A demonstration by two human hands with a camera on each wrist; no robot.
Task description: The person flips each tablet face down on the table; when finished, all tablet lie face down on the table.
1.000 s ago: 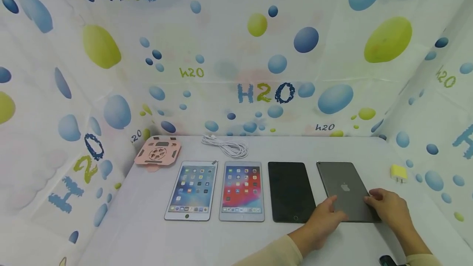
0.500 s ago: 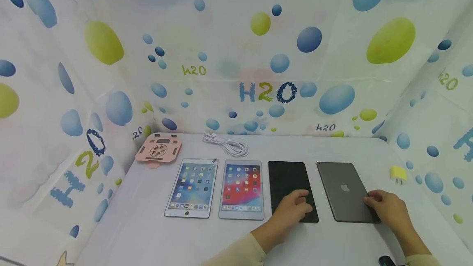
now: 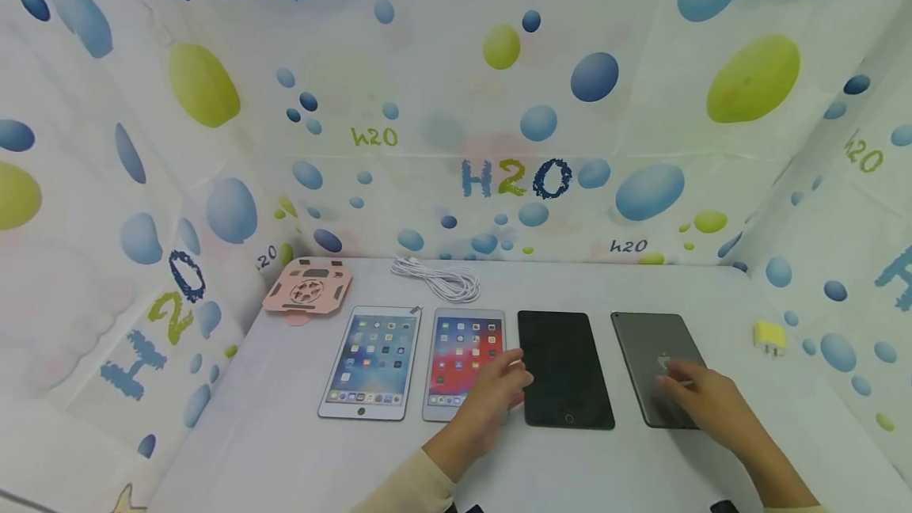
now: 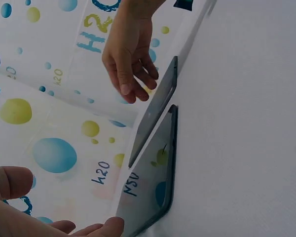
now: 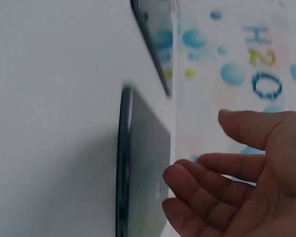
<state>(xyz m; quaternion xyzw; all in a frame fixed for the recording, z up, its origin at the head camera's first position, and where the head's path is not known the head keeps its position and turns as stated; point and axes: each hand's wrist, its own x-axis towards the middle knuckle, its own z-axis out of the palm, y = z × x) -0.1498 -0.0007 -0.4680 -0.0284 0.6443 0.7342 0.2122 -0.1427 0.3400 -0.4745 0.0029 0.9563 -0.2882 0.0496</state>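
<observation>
Four tablets lie in a row on the white table. My left hand (image 3: pixel 486 398), fingers loosely bent and empty, is over the lower right of the white tablet with a red and blue screen (image 3: pixel 456 355), beside the black-screened tablet (image 3: pixel 566 370). Above the dark grey tablet (image 3: pixel 648 347), which lies back side up, hovers my right hand (image 3: pixel 701 402); it covers part of the tablet's lower right. Its fingers (image 5: pixel 187 187) hold nothing in the right wrist view. At the row's left end is a white tablet with a blue screen (image 3: pixel 374 362).
Behind the tablets lie a pink slotted stand (image 3: pixel 308 287) and a coiled white cable (image 3: pixel 442 282). A yellow plug adapter (image 3: pixel 769 336) sits at the right. A patterned curtain (image 3: pixel 427 85) encloses the table's back and sides.
My left hand has moved left from the grey tablet, across the black-screened one, to the red and blue screen. My right hand has left the grey tablet's right edge and shifted left over it.
</observation>
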